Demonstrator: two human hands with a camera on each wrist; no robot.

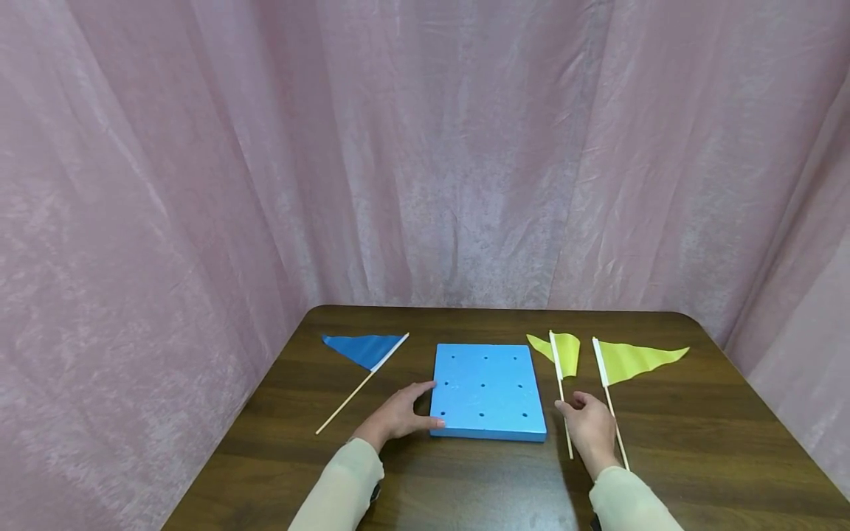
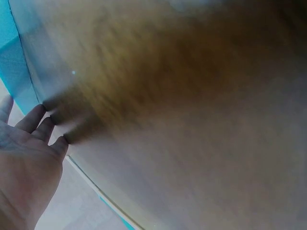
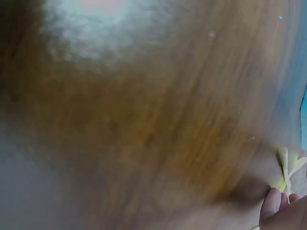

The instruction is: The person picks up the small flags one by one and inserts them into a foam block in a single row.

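1. R hand (image 1: 589,431) rests on the dark brown wooden table (image 1: 697,457), near-right of the board. Fingers curl loosely round the thin pale stick of the small yellow triangular paper flag (image 1: 564,352); thumb tip sits by the stick. R wrist view is blurred but shows fingertips (image 3: 271,203) touching a pale stick, so looks like a light pinch, not a firm one.
2. That flag lies flat; pennant end far, stick end near. The hand sits over the stick's near half, w/ the pennant well beyond the fingers.
3. Handling, my guess: very light. Stick is stiff but thin, prob. snaps if bent; pennant is soft and floppy, no good to grab. Best hold = the stick, mid to lower part, thumb vs. fingertips.
4. Second, longer yellow triangular flag (image 1: 639,359) lies just right of the first, its stick passing the R hand's right side. Can't tell if the hand touches it.
5. L hand (image 1: 398,417) is spread, fingers straight, against the near-left edge of the flat light-blue square foam board w/ round holes (image 1: 488,391): index on top edge, thumb on the side. Holds nothing.
6. Board prob. light, slides easily, dents under pressure.
7. Blue triangular flag (image 1: 365,349) lies far-left of the L hand, apart from it.
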